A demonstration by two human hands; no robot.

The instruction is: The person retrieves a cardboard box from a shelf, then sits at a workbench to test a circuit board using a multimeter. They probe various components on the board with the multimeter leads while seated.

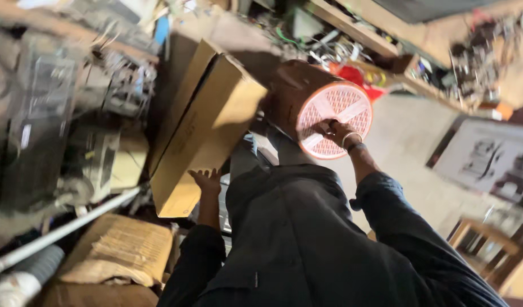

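The left hand (207,181) pressed flat against the lower edge of a tilted cardboard box (207,128). The right hand (339,132) gripped the white-and-red grille of a round fan (315,108), touching the box, among cluttered shelves (381,40).

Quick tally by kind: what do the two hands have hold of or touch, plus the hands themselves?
Long cardboard box: 1, left hand under its lower end
Round orange-and-white grille fan: 1, right hand on its grille
Hands: 2, left hand, right hand
Total: 4
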